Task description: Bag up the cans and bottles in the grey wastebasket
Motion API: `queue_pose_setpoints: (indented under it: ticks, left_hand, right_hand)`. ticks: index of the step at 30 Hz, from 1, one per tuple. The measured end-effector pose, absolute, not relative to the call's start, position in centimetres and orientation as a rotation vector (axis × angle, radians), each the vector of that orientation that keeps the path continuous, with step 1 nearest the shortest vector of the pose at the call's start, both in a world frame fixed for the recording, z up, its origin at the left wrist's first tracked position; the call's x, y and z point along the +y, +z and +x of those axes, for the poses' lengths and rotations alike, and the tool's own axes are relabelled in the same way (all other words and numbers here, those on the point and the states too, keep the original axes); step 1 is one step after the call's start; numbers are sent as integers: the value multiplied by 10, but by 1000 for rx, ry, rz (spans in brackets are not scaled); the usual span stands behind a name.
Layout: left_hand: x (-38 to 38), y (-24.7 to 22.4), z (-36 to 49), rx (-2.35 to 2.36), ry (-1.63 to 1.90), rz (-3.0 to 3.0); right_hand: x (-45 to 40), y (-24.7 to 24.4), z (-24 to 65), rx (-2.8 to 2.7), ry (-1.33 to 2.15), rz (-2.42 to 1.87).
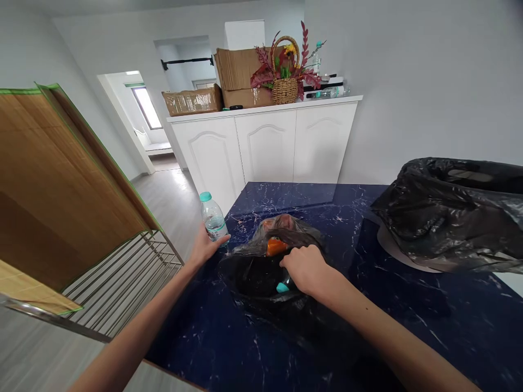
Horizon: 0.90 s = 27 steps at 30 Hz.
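Note:
My left hand is wrapped round a clear plastic water bottle with a teal cap, held upright at the table's left edge. A black plastic bag lies with its mouth open on the dark blue marbled table. My right hand is closed on the right side of the bag's mouth, its fingertips partly hidden. Inside the bag, a teal bottle cap shows just below this hand. An orange item sits at the bag's far side, its kind unclear.
Another black plastic bag lies at the table's right. Behind stands a white cabinet bearing cardboard boxes, a flower basket and bottles. To the left is a metal rack with a bamboo mat.

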<state>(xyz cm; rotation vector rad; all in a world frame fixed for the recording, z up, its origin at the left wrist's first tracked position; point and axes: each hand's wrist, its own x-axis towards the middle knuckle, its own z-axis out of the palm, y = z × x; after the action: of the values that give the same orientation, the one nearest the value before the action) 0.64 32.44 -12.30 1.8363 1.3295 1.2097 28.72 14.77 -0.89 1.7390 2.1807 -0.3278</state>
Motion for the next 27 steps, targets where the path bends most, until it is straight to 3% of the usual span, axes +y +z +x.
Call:
queue_pose_setpoints:
  ticks: [8,14,18,23,27]
  left_hand:
    - [260,-100,-15,1574,1444,1969]
    - [186,-51,1,1387,1838,2393]
    - [154,-32,31,1043,1591,2555]
    - [136,-30,67,932,1176,2414]
    - [126,-33,76,981,1046,2242]
  right_hand:
    - [149,-5,290,2302,-225,1821]
    - [143,12,313,2493,-129,1870]
    - [129,30,326,2840,-156,1886]
    - [110,49,323,3243,-519,1783]
    - [105,56,319,3360,-1199,1507]
